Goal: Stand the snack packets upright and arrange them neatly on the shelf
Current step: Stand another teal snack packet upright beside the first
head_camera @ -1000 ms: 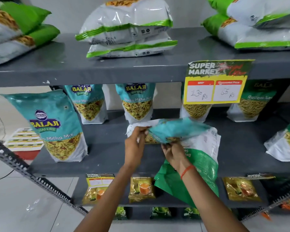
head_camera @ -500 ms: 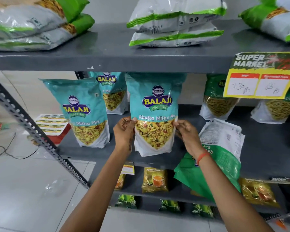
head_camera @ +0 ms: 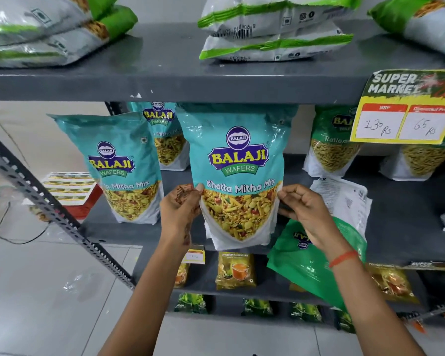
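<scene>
Shelf (head_camera: 409, 227) grey metal, teal packet (head_camera: 238, 176) upright; pale tiled floor (head_camera: 49, 291).

Bare forearms; orange thread band (head_camera: 343, 258) on the right wrist

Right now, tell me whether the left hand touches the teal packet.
Touching. Head view: left hand fingers press the teal packet's left edge.

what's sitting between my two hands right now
In the head view, the upright teal Khatta Mitha Mix packet, pinched by left hand and right hand.
</scene>
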A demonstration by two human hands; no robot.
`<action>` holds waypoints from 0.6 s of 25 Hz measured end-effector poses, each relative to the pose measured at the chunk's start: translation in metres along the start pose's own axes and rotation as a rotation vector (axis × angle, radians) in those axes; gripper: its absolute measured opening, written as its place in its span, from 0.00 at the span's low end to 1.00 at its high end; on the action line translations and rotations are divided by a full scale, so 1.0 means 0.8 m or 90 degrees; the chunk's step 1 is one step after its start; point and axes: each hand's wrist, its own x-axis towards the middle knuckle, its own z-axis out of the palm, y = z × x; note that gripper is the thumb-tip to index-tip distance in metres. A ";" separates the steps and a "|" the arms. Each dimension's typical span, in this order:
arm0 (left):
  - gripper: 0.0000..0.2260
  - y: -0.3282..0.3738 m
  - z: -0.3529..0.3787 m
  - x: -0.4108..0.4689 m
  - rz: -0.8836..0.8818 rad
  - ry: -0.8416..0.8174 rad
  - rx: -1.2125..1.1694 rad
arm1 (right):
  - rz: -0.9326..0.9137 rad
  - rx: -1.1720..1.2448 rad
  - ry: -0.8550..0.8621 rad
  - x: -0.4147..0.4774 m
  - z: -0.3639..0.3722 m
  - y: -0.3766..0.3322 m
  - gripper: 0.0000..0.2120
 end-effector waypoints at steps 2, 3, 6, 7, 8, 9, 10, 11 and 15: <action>0.04 -0.010 -0.001 0.024 -0.010 0.011 -0.003 | -0.013 0.015 0.018 0.014 0.012 0.014 0.06; 0.04 -0.016 -0.002 0.038 -0.020 0.023 -0.002 | -0.016 0.021 0.030 0.022 0.021 0.024 0.06; 0.06 -0.039 -0.007 0.070 -0.032 0.066 0.021 | -0.018 0.019 0.074 0.043 0.047 0.051 0.05; 0.06 -0.046 -0.010 0.077 -0.033 0.078 0.025 | -0.013 0.020 0.085 0.047 0.054 0.060 0.05; 0.05 -0.052 -0.014 0.082 -0.034 0.083 0.030 | -0.004 0.026 0.092 0.050 0.059 0.067 0.05; 0.05 -0.057 -0.016 0.085 -0.035 0.081 0.035 | 0.008 0.036 0.096 0.051 0.062 0.073 0.04; 0.05 -0.060 -0.019 0.086 -0.030 0.075 0.041 | 0.017 0.041 0.099 0.052 0.063 0.077 0.04; 0.06 -0.063 -0.020 0.087 -0.017 0.071 0.053 | 0.022 0.036 0.101 0.052 0.064 0.078 0.04; 0.16 -0.062 -0.008 0.061 0.097 0.038 0.194 | -0.012 -0.165 0.147 0.050 0.068 0.066 0.08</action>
